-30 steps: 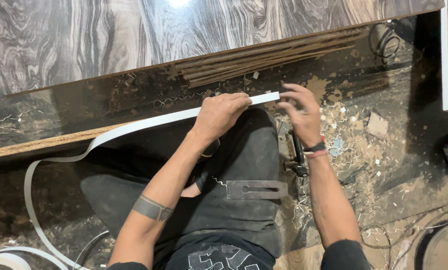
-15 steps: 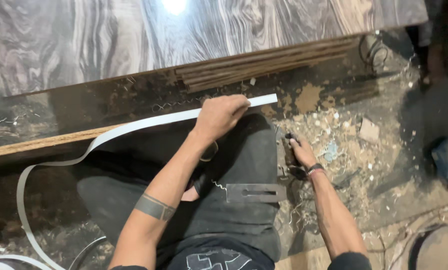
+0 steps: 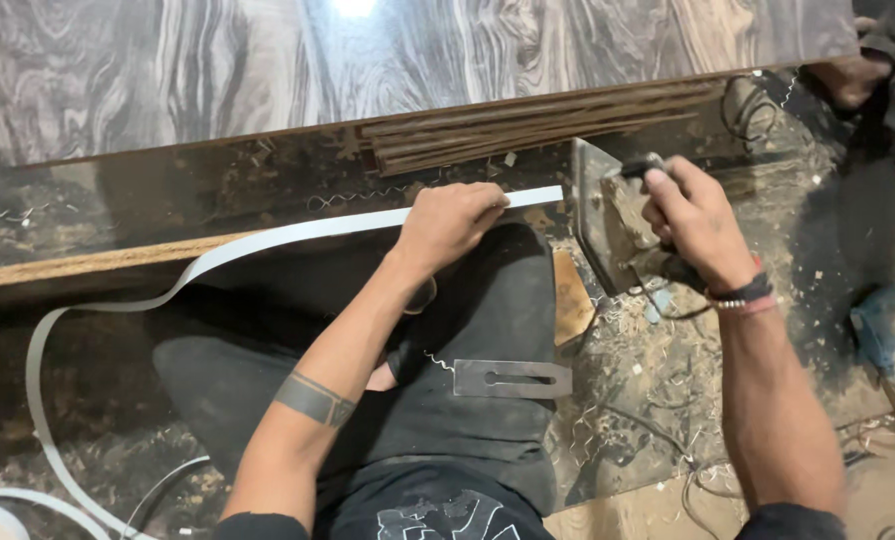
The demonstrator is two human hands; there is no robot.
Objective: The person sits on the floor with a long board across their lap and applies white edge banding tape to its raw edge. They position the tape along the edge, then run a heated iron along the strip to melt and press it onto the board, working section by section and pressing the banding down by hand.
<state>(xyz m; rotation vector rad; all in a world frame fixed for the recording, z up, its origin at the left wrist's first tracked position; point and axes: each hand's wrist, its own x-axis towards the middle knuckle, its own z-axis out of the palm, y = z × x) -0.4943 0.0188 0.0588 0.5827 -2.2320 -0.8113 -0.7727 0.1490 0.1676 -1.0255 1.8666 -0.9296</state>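
Flat grey metal blade with a slot (image 3: 512, 378) rests on the dark-trousered lap. Left hand (image 3: 449, 226) presses the long white edge-banding strip (image 3: 297, 232) onto the board's raw edge. Right hand (image 3: 695, 215), apart, is clenched on a flat-soled electric iron (image 3: 599, 215) at the strip's end. Beyond lies the glossy dark wood-grain laminate board (image 3: 217, 70)

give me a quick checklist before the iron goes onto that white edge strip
1. Left hand pressing the white edge strip to the board edge: ok.
2. Right hand gripping the iron: ok.
3. Strip end aligned with the board end: cannot tell.
4. Left fingers away from the iron: not ok, close.
5. Iron cord free: cannot tell.
6. Flat metal blade resting on lap: ok.
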